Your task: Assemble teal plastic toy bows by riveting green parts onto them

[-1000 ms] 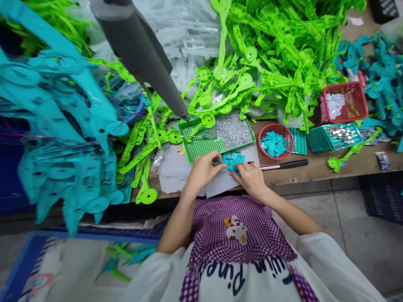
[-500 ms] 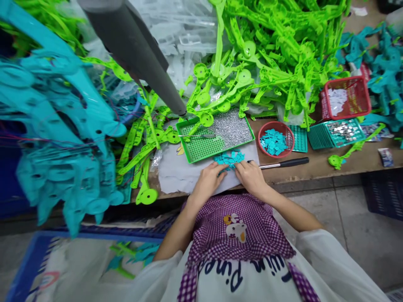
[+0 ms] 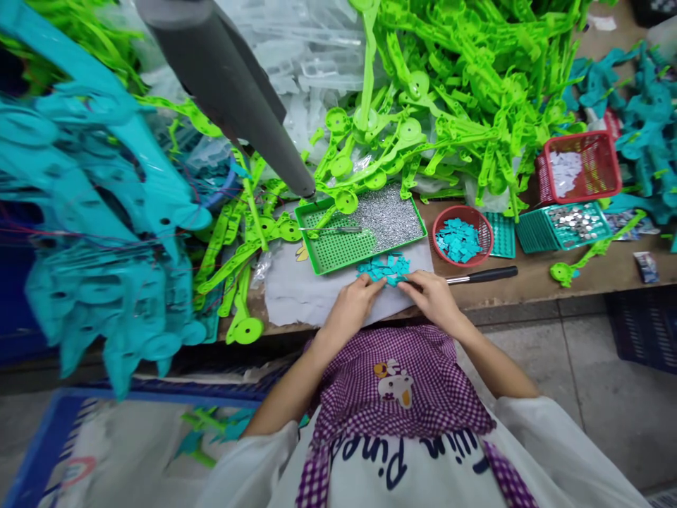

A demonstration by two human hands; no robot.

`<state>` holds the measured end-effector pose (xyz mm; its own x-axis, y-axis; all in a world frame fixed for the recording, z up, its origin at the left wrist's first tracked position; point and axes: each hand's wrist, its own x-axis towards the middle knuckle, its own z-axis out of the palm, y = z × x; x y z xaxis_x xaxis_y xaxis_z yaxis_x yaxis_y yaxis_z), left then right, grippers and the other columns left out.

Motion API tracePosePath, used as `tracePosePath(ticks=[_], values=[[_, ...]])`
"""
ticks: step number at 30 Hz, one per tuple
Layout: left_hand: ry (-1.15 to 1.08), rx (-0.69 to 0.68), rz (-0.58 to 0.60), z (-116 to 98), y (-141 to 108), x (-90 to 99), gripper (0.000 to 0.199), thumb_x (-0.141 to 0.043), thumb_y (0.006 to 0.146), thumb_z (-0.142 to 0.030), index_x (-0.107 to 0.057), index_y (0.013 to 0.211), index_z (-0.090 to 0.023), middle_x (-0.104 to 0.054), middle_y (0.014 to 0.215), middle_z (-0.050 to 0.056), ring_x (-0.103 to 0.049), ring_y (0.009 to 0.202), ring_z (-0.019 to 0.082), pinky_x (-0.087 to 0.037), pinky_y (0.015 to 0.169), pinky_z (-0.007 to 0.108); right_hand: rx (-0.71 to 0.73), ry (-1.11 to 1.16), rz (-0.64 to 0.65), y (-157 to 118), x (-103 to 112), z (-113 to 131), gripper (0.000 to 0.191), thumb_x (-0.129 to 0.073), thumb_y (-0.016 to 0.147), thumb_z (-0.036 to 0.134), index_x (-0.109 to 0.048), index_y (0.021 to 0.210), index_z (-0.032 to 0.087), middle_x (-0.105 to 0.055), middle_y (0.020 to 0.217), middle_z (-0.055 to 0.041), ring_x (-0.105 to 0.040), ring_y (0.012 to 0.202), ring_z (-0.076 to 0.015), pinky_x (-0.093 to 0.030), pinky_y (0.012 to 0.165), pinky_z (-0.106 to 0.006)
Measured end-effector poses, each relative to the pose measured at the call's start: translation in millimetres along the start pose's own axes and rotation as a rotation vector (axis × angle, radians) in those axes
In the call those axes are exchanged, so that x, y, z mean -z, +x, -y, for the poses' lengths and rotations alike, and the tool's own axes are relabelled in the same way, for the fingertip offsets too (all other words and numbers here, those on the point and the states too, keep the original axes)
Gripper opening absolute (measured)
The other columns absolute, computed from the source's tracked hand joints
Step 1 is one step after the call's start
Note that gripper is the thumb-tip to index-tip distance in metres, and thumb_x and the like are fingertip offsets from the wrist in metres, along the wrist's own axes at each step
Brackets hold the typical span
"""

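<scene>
Small flat turquoise plastic pieces (image 3: 390, 267) lie in a loose pile on a pale cloth (image 3: 296, 296) at the table's front edge. My left hand (image 3: 353, 302) rests at the near left side of this pile, fingers stretched toward it and thumb apart. On the near right side is my right hand (image 3: 434, 299), its thumb and forefinger slightly apart at the pieces. Any single piece under the fingertips is too small to make out. Just behind the pile stands a green perforated tray (image 3: 338, 248) with many small silvery screws (image 3: 394, 219) and a thin metal tool (image 3: 333, 229) across it.
A grey powered driver (image 3: 238, 106) hangs over the tray. To the right are a red round basket (image 3: 489, 243) of turquoise pieces, a black-handled tool (image 3: 486, 274), a red square basket (image 3: 592, 194) and a turquoise tray (image 3: 595, 243). Lime-green parts (image 3: 465, 85) and turquoise parts (image 3: 106, 212) are heaped around.
My right hand has drawn back slightly to the right and its thumb and forefinger have parted. My left hand has shifted a little, its fingertips still at the pile.
</scene>
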<state>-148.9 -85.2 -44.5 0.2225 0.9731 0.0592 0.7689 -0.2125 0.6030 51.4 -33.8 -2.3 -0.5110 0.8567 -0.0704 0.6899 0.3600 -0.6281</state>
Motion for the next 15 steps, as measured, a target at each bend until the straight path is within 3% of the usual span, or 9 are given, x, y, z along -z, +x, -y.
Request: tracePosePath(ticks=[5, 8, 10, 12, 15], values=[[0.023, -0.107, 0.062, 6.1, -10.0, 2.6, 0.031, -0.048, 0.095, -0.014, -0.068, 0.117, -0.024, -0.061, 0.092, 0.006, -0.065, 0.079, 0.017, -0.057, 0.076, 0.029, 0.003, 0.135, -0.062, -7.5, -3.2, -5.8, 0.029, -0.054, 0.095, 0.039, -0.075, 0.101, 0.020, -0.071, 0.081, -0.0050, -0.064, 0.075, -0.0171, -0.047, 0.073, -0.028], [-0.118, -0.099, -0.024, 6.4, -10.8, 9.1, 0.027, -0.049, 0.096, -0.019, -0.071, 0.111, -0.023, -0.064, 0.092, 0.006, -0.066, 0.080, 0.015, -0.057, 0.078, 0.029, -0.013, 0.207, -0.102, -9.0, -5.4, -6.3, 0.030, -0.054, 0.095, 0.040, -0.076, 0.099, 0.019, -0.071, 0.079, -0.0052, -0.063, 0.073, -0.0171, -0.047, 0.072, -0.029], [-0.329, -0.001, -0.137, 2.6, -7.8, 13.4, 0.021, -0.055, 0.095, -0.027, -0.073, 0.105, -0.022, -0.066, 0.088, 0.005, -0.066, 0.078, 0.015, -0.058, 0.075, 0.029, -0.037, 0.298, -0.119, -8.7, -4.3, -4.9, 0.031, -0.055, 0.093, 0.042, -0.076, 0.096, 0.020, -0.071, 0.079, -0.0050, -0.063, 0.072, -0.0170, -0.048, 0.070, -0.029], [-0.616, 0.186, -0.200, -3.3, -2.7, 16.3, 0.022, -0.064, 0.089, -0.037, -0.074, 0.099, -0.020, -0.068, 0.084, 0.004, -0.064, 0.068, 0.014, -0.058, 0.064, 0.027, -0.091, 0.423, -0.114, -7.9, -1.6, -2.5, 0.030, -0.058, 0.091, 0.045, -0.075, 0.090, 0.020, -0.070, 0.076, -0.0037, -0.061, 0.069, -0.0164, -0.048, 0.067, -0.028], [-1.048, 0.497, -0.139, -12.9, 7.8, 17.3, 0.034, -0.075, 0.077, -0.047, -0.073, 0.093, -0.017, -0.067, 0.076, 0.002, -0.058, 0.054, 0.008, -0.052, 0.049, 0.020, -0.204, 0.634, -0.074, -5.8, 2.9, 1.9, 0.030, -0.064, 0.084, 0.048, -0.072, 0.082, 0.020, -0.064, 0.064, -0.0001, -0.057, 0.058, -0.0141, -0.046, 0.058, -0.026]])
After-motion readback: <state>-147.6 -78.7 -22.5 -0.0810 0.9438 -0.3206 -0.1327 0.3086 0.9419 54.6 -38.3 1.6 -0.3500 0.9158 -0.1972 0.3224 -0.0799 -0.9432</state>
